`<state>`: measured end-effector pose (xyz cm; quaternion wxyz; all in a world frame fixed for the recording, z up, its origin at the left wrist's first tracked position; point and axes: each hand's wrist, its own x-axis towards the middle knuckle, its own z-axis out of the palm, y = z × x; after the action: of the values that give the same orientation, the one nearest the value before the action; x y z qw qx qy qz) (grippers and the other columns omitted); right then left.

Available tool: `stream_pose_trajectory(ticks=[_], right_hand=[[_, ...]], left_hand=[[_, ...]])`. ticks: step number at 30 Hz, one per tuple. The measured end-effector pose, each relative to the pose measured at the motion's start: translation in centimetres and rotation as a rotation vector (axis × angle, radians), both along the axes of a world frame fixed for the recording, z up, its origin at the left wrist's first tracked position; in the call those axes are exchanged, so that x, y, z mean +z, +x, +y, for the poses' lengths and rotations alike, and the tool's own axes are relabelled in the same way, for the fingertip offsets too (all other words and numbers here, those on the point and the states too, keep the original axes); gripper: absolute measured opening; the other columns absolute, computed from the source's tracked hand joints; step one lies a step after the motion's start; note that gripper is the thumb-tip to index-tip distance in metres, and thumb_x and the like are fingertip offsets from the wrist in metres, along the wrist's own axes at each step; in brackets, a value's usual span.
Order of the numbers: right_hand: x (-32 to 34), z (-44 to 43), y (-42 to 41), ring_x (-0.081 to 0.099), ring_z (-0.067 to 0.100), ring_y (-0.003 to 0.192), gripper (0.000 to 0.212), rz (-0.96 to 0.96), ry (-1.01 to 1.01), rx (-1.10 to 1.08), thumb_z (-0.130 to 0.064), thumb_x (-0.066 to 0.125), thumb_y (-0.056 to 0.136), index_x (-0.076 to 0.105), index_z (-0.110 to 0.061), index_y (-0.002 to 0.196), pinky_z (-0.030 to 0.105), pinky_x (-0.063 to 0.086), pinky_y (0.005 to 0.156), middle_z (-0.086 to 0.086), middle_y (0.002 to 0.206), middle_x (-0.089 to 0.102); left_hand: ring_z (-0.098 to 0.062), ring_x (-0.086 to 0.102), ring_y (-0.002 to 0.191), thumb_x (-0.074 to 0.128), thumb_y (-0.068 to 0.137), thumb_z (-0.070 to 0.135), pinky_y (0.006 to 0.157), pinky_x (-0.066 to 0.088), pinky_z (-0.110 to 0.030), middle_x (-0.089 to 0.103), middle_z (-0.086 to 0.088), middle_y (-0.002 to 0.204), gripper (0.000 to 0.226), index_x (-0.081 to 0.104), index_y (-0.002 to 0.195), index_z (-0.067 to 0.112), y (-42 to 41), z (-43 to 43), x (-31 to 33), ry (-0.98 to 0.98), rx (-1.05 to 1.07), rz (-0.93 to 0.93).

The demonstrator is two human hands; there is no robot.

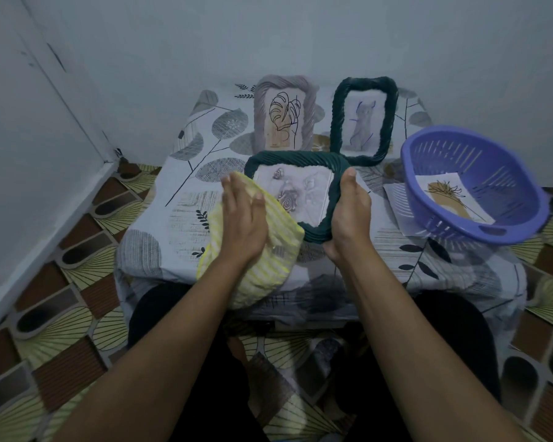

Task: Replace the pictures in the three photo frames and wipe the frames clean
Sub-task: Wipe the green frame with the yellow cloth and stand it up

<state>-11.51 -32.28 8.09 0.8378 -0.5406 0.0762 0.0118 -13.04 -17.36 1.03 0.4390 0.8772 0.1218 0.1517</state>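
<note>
A dark green rope-wrapped frame [296, 158] with a rose picture is tilted up over the table in front of me. My right hand [350, 212] grips its right edge, thumb on top. My left hand [241, 215] lies flat, fingers straight, pressing a yellow striped cloth [270, 260] against the frame's left side. Against the back wall lean a grey frame [262, 103] with a leaf drawing and a second dark green frame [337, 122] with a faint figure drawing.
A purple plastic colander [441, 161] stands at the right of the table, with a plant picture [450, 196] inside and loose paper [396, 199] under it. The leaf-print tablecloth [173, 186] covers a small table. Walls close in behind and at left.
</note>
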Motion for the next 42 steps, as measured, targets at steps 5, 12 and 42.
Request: stream_pose_trajectory(ticks=[5,12,42], right_hand=[[-0.5,2.4,-0.6,0.064,0.026,0.117,0.045,0.002,0.141,-0.114,-0.042,0.038,0.106,0.062,-0.008,0.123,0.050,0.049,0.104,0.011,0.123,0.069],[-2.0,4.5,-0.6,0.045,0.020,0.139,0.052,0.006,0.306,-0.081,-0.049,0.037,0.103,0.038,-0.024,0.149,0.049,0.038,0.115,0.000,0.153,0.044],[-0.9,-0.7,1.9,0.074,0.023,0.088,0.055,0.157,0.429,0.095,-0.054,0.033,0.103,0.068,-0.012,0.112,0.032,0.059,0.076,0.008,0.100,0.076]], left_hand=[[-0.025,-0.006,0.154,0.029,0.108,0.039,0.121,0.002,-0.040,-0.005,-0.013,0.167,0.070,-0.016,0.157,0.017,-0.3,-2.3,2.9,-0.409,0.152,0.114],[-0.027,0.042,0.139,0.039,0.083,0.052,0.116,0.033,-0.047,0.040,-0.007,0.155,0.088,0.008,0.158,0.020,0.1,-3.8,3.9,-0.573,0.144,0.049],[-0.018,-0.013,0.153,-0.004,0.089,0.051,0.120,-0.015,-0.050,-0.006,-0.002,0.168,0.079,0.001,0.159,0.014,-3.8,-5.8,4.2,0.660,-0.475,0.092]])
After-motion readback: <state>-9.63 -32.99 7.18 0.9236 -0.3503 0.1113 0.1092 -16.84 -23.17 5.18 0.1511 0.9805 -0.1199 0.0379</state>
